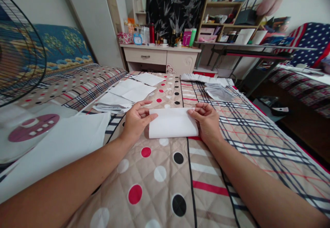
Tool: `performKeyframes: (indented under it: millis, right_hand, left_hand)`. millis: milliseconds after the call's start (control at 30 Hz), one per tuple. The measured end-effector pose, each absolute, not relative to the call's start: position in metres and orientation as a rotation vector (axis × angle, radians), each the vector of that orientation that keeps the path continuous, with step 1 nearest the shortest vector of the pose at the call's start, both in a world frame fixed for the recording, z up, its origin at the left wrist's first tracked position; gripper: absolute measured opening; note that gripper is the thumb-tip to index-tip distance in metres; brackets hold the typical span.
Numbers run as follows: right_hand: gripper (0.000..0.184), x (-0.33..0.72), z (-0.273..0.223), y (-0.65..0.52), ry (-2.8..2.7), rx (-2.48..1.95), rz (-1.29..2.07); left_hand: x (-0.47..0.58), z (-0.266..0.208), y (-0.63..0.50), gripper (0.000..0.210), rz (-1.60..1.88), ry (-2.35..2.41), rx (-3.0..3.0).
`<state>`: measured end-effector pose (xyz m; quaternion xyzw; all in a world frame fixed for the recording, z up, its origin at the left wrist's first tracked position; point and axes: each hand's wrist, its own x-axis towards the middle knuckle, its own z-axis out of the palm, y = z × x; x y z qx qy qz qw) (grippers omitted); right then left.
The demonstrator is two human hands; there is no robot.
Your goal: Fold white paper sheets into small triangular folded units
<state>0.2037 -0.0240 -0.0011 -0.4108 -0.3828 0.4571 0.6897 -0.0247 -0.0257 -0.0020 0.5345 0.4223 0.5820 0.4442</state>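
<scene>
A white sheet of paper [173, 125], folded over with a rounded near edge, is held just above the quilted bedspread [160, 190]. My left hand [136, 120] pinches its left end, thumb on top and fingers behind. At the right end, my right hand [207, 121] grips the same paper between thumb and fingers. Beyond my left hand lie several white papers [129, 90], some stacked. Past my right hand rests a pile of thin, whitish folded pieces [219, 92]; their exact kind is unclear.
A fan [20, 49] stands at the left, its base [33, 128] beside a large white sheet [77, 142]. At the bed's far end is a white dresser [146, 55] with bottles and a blue clock [137, 39]. A desk with shelves [232, 25] stands at the right.
</scene>
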Motion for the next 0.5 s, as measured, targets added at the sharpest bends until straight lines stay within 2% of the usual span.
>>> performKeyframes:
  millis: [267, 500]
  right_hand:
    - [0.045, 0.2029, 0.0004, -0.0244, -0.839, -0.918, 1.039]
    - [0.04, 0.203, -0.0003, -0.0241, -0.863, -0.916, 1.026]
  left_hand:
    - [-0.0239, -0.001, -0.0267, 0.056, 1.451, 1.055, 1.321]
    - [-0.0232, 0.0008, -0.0276, 0.055, 1.447, 1.063, 1.309]
